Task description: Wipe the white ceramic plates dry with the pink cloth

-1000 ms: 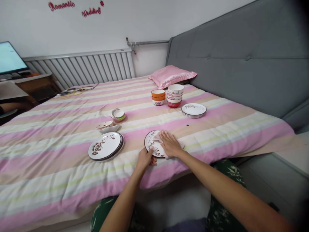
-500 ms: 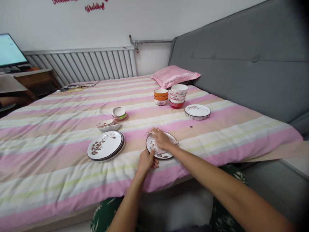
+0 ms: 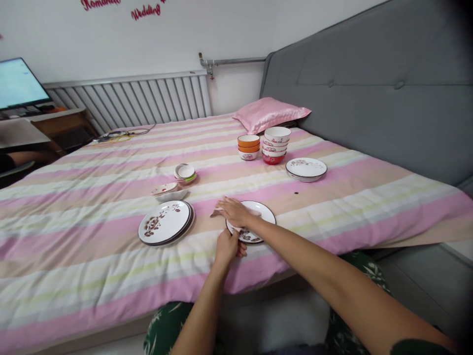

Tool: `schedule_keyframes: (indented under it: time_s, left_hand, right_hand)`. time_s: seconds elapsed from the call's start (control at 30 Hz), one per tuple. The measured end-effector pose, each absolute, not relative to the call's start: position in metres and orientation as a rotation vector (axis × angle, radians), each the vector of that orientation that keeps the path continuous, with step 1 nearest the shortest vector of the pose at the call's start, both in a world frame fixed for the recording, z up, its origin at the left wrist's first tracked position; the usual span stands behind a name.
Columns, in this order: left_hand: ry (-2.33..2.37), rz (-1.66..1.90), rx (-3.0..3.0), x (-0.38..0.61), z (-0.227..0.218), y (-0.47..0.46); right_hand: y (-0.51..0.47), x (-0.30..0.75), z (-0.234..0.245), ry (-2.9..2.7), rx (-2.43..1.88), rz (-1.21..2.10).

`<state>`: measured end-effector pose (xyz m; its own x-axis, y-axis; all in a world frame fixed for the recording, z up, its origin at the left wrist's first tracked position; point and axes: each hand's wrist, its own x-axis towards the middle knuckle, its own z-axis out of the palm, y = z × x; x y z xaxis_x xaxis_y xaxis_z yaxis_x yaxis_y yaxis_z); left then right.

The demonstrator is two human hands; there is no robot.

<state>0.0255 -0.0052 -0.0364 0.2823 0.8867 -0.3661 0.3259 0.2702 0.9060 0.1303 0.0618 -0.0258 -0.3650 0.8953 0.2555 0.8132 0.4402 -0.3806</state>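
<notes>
A white plate (image 3: 266, 215) with a dark rim and brown flower pattern lies near the bed's front edge. My left hand (image 3: 229, 245) pinches its near left rim, thumb on top and fingers beneath. Across the plate's left part, my right hand (image 3: 235, 212) presses a pale pink cloth (image 3: 217, 212), its fingers fairly straight. The cloth sticks out past the rim on the left, and part of it is hidden under the palm. To the left sits a stack of similar flowered plates (image 3: 166, 222).
Small dishes (image 3: 185, 171) and boat-shaped dishes (image 3: 172, 195) sit beyond the left stack. Farther back stand orange bowls (image 3: 249, 144), white-and-red bowls (image 3: 276, 145) and another plate stack (image 3: 306, 168). A pink pillow (image 3: 271, 113) rests by the grey headboard (image 3: 362, 93).
My right hand and the cloth have slid left over the plate, baring more of its right side. My left hand keeps its hold on the rim. The view has shifted slightly.
</notes>
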Motion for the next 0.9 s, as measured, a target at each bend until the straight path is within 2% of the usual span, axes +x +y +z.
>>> schedule_keyframes:
  time_s: [0.37,0.9]
  left_hand:
    - [1.297,0.584,1.293,0.027,-0.035,-0.009]
    - [1.304,0.594,1.322,0.028,-0.027,-0.013]
  right_hand:
    - [0.066,0.174,-0.034,-2.181,-1.593,0.251]
    - [0.017,0.190,-0.032,-2.254,-1.748,0.350]
